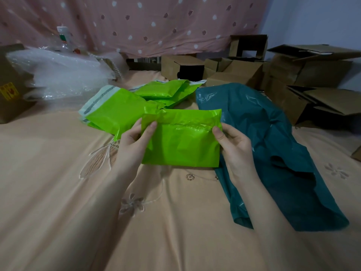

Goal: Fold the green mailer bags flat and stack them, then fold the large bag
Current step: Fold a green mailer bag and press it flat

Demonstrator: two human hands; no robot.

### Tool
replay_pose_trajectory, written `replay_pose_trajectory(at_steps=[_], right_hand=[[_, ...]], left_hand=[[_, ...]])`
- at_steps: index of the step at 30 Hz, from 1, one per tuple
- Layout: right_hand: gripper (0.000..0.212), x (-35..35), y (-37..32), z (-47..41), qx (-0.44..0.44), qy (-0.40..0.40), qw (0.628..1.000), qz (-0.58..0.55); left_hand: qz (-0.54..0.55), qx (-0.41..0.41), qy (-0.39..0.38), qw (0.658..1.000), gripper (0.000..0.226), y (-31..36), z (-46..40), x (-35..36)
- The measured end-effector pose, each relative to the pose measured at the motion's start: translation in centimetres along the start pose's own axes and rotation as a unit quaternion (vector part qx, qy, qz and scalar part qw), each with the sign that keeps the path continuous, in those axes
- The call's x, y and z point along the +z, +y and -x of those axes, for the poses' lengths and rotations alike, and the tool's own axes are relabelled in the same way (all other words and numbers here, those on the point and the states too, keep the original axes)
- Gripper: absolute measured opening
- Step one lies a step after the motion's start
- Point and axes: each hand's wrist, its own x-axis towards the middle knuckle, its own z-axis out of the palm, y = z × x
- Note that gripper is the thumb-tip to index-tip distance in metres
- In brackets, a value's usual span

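A bright green mailer bag (181, 139), folded over at its top, is held up above the bed between both hands. My left hand (134, 140) pinches its left edge with the thumb on the front. My right hand (232, 142) pinches its right edge the same way. Behind it lie other green mailer bags: one with a white adhesive strip (115, 110) at the left, and a loose pile (166, 92) further back. A large dark teal bag (273, 149) lies crumpled on the bed to the right, partly under my right forearm.
A peach embroidered bedspread (58, 182) covers the bed. Bubble wrap (64, 73) and a brown box (9, 90) sit at the back left. Several cardboard boxes (293, 75) crowd the back right. A pink dotted curtain (146, 22) hangs behind.
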Motion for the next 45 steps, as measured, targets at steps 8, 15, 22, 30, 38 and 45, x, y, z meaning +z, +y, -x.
replay_pose_trajectory(at_steps=[8,15,22,30,38,45], right_hand=[[0.013,-0.3,0.0,0.1,-0.010,0.042,0.999,-0.013],[0.007,-0.2,0.1,0.1,-0.012,0.078,0.997,0.005],[0.009,0.0,-0.1,0.4,-0.026,0.114,0.993,0.021],[0.009,0.3,-0.2,0.6,-0.037,0.138,0.989,0.026],[0.022,0.0,-0.1,0.7,-0.044,0.149,0.987,0.041],[0.023,-0.9,1.2,0.0,0.023,0.149,0.981,0.120]], left_hand=[[0.013,-0.012,0.022,1.000,0.018,-0.6,0.0,0.2],[0.055,-0.055,0.061,0.995,0.013,-0.9,-0.4,-0.1],[0.075,-0.089,0.115,0.986,0.017,-1.5,-0.7,0.0],[0.063,-0.050,0.160,0.984,0.011,-1.7,-0.6,0.4],[0.076,-0.011,0.131,0.988,0.026,-2.2,-1.0,-0.1],[-0.032,-0.142,0.111,0.983,0.024,-3.4,-1.2,-1.2]])
